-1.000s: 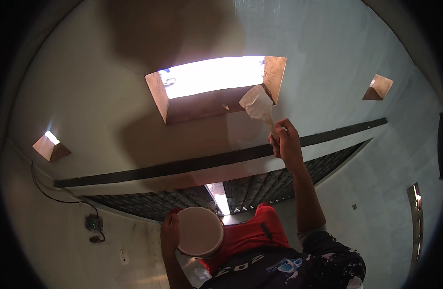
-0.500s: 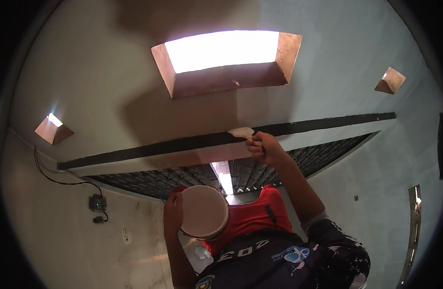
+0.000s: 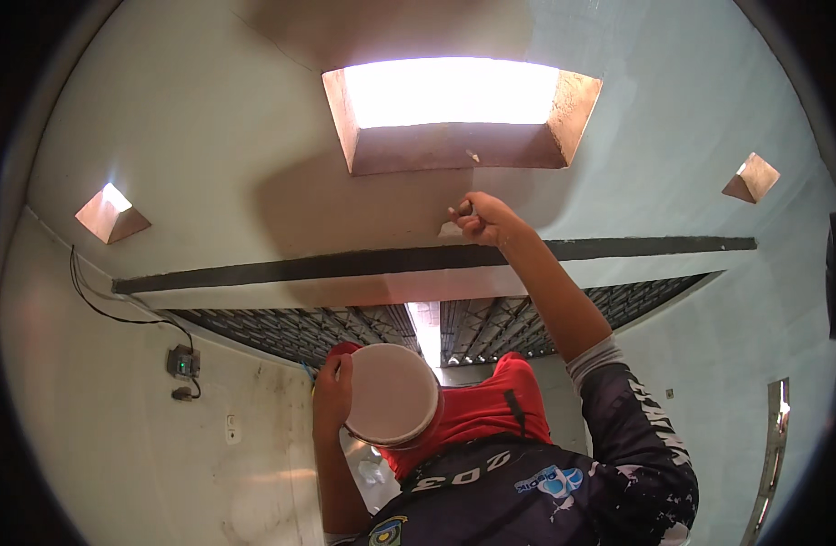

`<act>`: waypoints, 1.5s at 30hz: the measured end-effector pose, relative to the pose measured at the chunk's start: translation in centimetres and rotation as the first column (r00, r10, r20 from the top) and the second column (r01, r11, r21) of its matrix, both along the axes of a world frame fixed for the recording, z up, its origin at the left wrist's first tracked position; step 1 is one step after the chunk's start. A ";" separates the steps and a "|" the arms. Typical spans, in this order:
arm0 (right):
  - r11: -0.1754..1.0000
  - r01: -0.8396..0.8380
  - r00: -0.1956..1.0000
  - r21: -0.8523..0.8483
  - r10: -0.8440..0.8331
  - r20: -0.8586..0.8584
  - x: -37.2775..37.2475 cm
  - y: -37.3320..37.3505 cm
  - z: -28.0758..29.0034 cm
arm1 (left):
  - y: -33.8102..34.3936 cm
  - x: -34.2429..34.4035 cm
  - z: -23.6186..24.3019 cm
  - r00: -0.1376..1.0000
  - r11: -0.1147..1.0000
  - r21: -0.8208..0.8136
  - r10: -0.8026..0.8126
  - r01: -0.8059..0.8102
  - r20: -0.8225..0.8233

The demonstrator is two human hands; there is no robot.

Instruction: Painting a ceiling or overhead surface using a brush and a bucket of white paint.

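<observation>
Pale-walled room, edges bowed; a big flared opening (image 3: pixel 454 91), blown out white, sits at twelve o'clock. Person's right hand (image 3: pixel 484 218), toward one o'clock: grip curled closed round a brush (image 3: pixel 450 229), whose pale head shows just past the fingers on their eight o'clock side, in front of the wall (image 3: pixel 209 109); whether it touches, cannot tell. Held short, probably for control at arm's length. A bucket (image 3: pixel 400 442) at six o'clock, close in by the red clothing (image 3: pixel 491 409); left hand (image 3: pixel 334 387) on its nine o'clock side, grip closed over the rim. Kept near the body, I judge, to steady the weight with the mouth facing up; pale inside, contents unclear. Wall: a dark band (image 3: pixel 391 262) runs behind the right forearm, shadow and uneven tone above it. Small left opening (image 3: pixel 100 218) between nine and ten, small right opening (image 3: pixel 755 177) between two and three. Cabled box (image 3: pixel 183 361) with green light at eight; narrow slot (image 3: pixel 773 455) at four. Dark latticework (image 3: pixel 254 329) beyond the bucket.
</observation>
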State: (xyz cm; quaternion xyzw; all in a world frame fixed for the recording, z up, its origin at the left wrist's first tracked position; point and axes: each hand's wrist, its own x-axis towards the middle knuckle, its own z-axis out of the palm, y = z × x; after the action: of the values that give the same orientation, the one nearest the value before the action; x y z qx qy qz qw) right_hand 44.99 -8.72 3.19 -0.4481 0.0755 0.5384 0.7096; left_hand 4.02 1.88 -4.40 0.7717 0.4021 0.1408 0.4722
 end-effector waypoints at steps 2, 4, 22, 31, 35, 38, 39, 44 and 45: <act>0.997 0.045 0.999 0.065 -0.047 0.023 0.1 0.3 0.3 | -0.2 0.1 0.6 1.000 1.000 -0.003 -0.002 0.002 -0.005; 0.996 0.049 0.996 0.072 -0.054 0.072 0.3 0.2 0.9 | -0.2 0.3 0.6 1.000 1.000 -0.006 -0.006 0.006 -0.010; 0.994 -0.007 0.936 0.106 -0.031 0.352 -6.6 -4.0 7.7 | -0.3 0.3 0.7 1.000 1.000 -0.001 -0.016 0.016 0.001; 0.999 0.015 0.993 0.028 -0.019 0.117 -7.3 -4.9 -0.1 | -0.2 0.5 0.7 1.000 0.999 -0.036 -0.027 0.027 0.010; 0.998 0.055 0.994 0.009 -0.055 0.098 -6.0 -3.2 -2.4 | 0.0 0.2 0.4 1.000 1.000 -0.013 -0.019 0.019 0.023; 0.997 0.075 0.997 0.019 -0.075 0.025 -4.3 -2.1 -3.6 | -0.1 0.1 0.5 0.999 1.000 -0.022 -0.020 0.021 0.030; 0.997 0.076 0.997 0.017 -0.076 0.024 -3.7 -1.8 -3.7 | -0.2 0.2 0.5 0.999 0.999 -0.023 -0.022 0.022 0.025; 0.986 0.166 0.982 -0.035 -0.162 0.101 -2.1 0.1 -3.7 | -0.4 0.2 0.6 1.000 1.000 -0.013 -0.006 0.006 0.015; 0.986 0.164 0.982 -0.035 -0.159 0.101 -1.8 0.4 -3.8 | -0.4 0.2 0.5 1.000 1.000 0.000 0.007 -0.007 0.007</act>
State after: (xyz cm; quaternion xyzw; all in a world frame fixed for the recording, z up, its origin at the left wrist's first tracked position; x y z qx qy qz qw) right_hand 43.15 -8.36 -0.60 -0.4818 0.0883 0.4546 0.7440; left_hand 4.22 1.51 -3.88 0.7698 0.4032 0.1451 0.4730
